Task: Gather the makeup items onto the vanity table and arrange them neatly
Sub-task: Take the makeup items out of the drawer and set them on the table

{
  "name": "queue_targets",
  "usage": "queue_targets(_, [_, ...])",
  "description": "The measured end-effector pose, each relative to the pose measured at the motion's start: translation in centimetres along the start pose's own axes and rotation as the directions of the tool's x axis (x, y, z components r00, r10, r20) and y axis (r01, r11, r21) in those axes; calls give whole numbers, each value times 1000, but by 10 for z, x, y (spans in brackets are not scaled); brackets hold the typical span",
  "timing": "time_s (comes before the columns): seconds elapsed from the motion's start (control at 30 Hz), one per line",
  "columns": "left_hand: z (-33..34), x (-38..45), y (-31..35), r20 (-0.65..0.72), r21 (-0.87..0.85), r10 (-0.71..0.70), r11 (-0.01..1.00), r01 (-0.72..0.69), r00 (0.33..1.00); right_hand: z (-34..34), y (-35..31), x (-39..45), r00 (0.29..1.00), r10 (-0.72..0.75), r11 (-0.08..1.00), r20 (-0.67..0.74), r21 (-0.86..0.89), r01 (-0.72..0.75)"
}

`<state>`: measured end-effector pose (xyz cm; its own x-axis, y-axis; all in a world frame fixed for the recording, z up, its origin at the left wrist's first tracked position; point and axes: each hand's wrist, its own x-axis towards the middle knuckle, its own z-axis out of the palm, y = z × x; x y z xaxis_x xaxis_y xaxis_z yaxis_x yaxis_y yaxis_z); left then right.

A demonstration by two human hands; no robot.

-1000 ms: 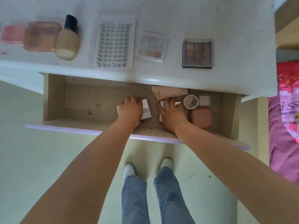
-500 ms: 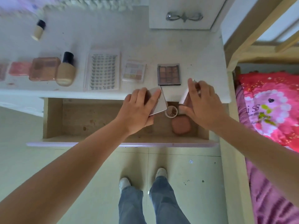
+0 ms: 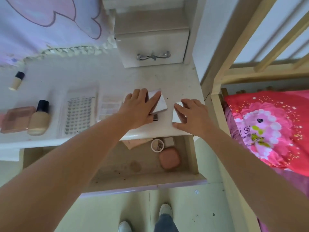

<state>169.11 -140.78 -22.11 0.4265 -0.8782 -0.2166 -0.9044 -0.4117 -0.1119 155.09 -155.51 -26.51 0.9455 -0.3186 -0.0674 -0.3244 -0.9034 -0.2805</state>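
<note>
Both hands are up on the vanity table [image 3: 167, 77] right now. The left hand [image 3: 138, 108] has its fingers wrapped over a pale square compact [image 3: 158, 102], holding it tilted above the dark eyeshadow palette [image 3: 155, 117], which is mostly hidden under the hand. The right hand [image 3: 190, 117] grips a small white case [image 3: 176, 113] just to the right, near the table's front edge; the two hands are close but not touching. Further left on the tabletop sit a pastel palette [image 3: 108, 106], a lash tray [image 3: 78, 113], a foundation bottle [image 3: 40, 119], a peach blush compact [image 3: 15, 119] and, farther back, a small concealer tube [image 3: 16, 80]. Below, the open drawer [image 3: 194, 158] holds a pink rounded compact [image 3: 169, 158], a round white jar [image 3: 157, 145], a small square case [image 3: 168, 141] and a beige flat box [image 3: 135, 143].
</note>
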Motion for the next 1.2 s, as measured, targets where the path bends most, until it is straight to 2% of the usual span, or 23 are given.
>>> queue_targets(0.13, [-4,16,4,69,-3,58,998,-58,996,10,15,-8,994,-43,989,-98,137,56])
queue_targets(0.27, [-5,29,7,28,-27,64,998,-64,998,17,23,-13,963,-70,976,-262,184,121])
queue_targets(0.33, [-4,38,7,15,-34,31,999,-31,999,19,22,-14,951,-95,974,-293,171,150])
queue_targets(0.57, [1,74,2,3,-107,-20,994,21,1000,18,19,-11,942,-195,975,-274,46,216])
queue_targets(0.73, [-6,113,14,42,-196,-12,980,20,999,23,21,-14,908,-168,984,-385,-10,177])
queue_targets(0.87, [-11,143,26,90,-220,66,974,-45,994,24,24,-13,862,-158,986,-482,-34,161])
queue_targets(0.93, [-11,148,26,60,-207,94,975,-79,994,24,24,-11,846,-142,989,-514,-37,144])
queue_targets(1.03, [-9,136,24,15,-305,65,951,-58,998,24,25,-10,842,-129,992,-524,-61,113])
queue_targets(1.2, [3,70,18,-247,-388,-2,917,-97,969,25,25,-11,852,-138,988,-504,-126,85])
